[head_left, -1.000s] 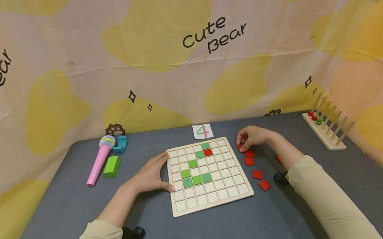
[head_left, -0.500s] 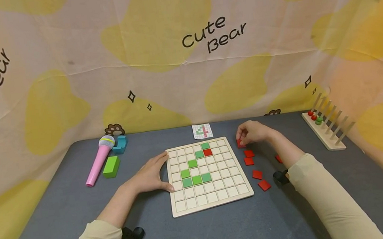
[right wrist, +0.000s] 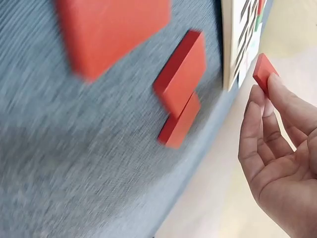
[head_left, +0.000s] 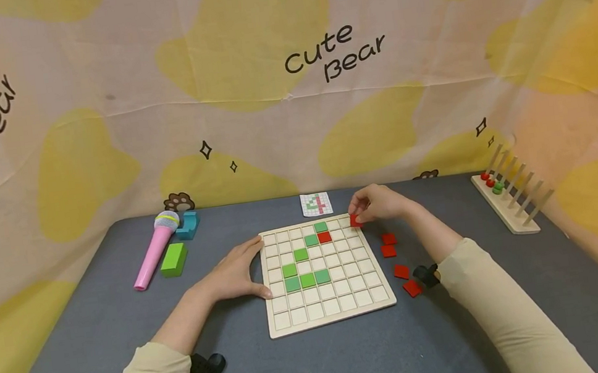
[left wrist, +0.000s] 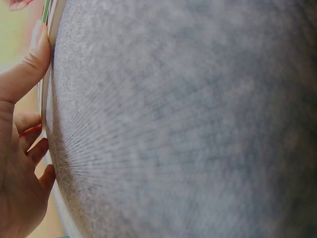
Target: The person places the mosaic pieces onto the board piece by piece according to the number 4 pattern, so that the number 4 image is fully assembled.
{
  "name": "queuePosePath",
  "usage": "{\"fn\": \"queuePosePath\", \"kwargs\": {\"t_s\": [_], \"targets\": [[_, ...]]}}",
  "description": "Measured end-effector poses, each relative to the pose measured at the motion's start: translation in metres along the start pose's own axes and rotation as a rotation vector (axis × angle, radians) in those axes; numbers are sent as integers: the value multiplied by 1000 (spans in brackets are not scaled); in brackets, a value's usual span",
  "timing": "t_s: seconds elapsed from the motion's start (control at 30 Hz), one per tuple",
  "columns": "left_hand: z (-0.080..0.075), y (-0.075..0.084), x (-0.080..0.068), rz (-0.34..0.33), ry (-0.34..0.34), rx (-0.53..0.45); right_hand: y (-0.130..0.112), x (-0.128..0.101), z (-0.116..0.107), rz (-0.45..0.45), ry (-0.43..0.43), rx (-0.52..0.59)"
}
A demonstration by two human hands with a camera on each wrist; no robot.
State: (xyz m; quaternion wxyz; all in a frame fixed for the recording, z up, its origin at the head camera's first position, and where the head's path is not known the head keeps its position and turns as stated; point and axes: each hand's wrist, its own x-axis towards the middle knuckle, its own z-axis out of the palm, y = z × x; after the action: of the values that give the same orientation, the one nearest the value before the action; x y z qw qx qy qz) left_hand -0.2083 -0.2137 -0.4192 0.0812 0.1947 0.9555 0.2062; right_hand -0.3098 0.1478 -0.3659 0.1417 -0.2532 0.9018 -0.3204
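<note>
Right hand (head_left: 382,202) farther left now, at the board (head_left: 333,261), grip pinched on red tile (head_left: 355,221), left hand (head_left: 234,275) spread along board edge.

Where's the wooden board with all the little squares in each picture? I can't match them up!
Head: the wooden board lies around the middle, below centre, with the left hand at its left edge.
Left wrist: just a thin strip of the board shows at the upper left, beside that hand.
Right wrist: part of the board shows at the top, right of centre.
Shared landmark: the grey table appears in all three.
</note>
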Motion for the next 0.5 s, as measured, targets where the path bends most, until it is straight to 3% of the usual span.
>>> {"fn": "queuePosePath", "kwargs": {"t_s": [0.5], "targets": [[-1,2,0,-1,-1,4,-26,18,18,-16,-80,72]]}}
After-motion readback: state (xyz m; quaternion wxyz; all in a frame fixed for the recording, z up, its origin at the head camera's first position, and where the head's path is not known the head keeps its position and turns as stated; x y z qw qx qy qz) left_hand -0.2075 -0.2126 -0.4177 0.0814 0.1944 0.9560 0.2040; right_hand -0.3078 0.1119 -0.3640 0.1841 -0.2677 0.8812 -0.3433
